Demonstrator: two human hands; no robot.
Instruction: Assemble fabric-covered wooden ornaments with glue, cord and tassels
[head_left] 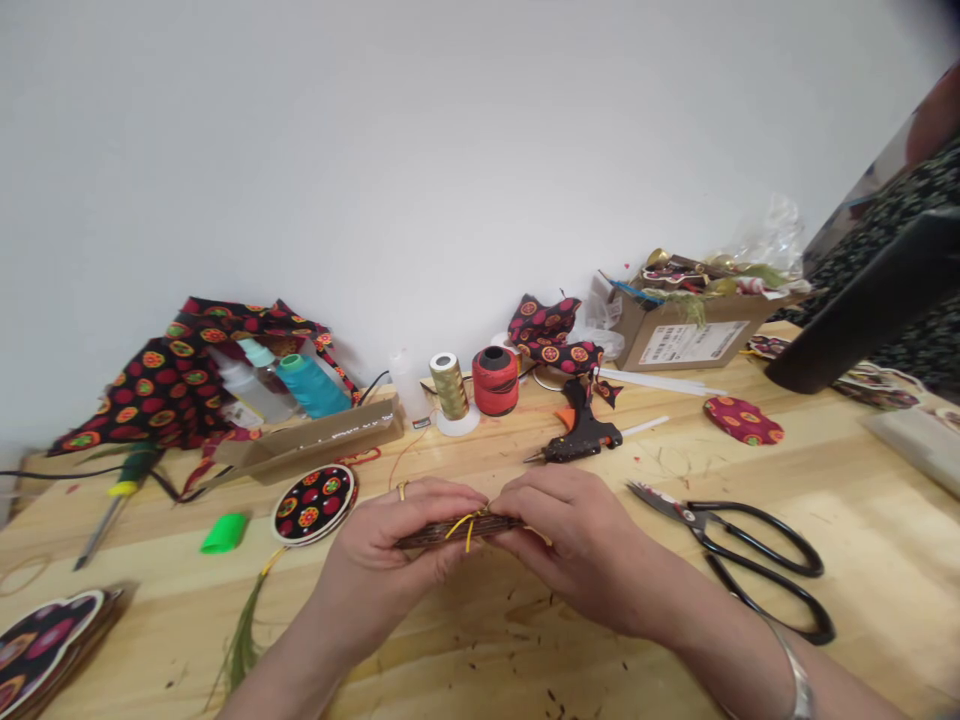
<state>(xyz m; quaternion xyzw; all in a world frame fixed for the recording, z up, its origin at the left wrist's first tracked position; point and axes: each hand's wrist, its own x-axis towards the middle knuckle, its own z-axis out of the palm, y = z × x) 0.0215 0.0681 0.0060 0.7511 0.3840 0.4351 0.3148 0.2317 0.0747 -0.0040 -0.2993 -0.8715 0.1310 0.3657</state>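
Brown bundle [429, 537] in fingers [442, 498]; cardboard box [694, 345] heaped with ornaments [677, 273].

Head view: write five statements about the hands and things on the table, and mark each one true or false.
1. The left hand and right hand both hold the brown bundle. True.
2. A blue strand sits on it. False: a yellow strand does.
3. The black-handled scissors lie right of the right hand. True.
4. The left hand grips a glue gun. False: the black hot glue gun lies on the wooden table.
5. The red thread spool stands right of the gold thread spool. True.
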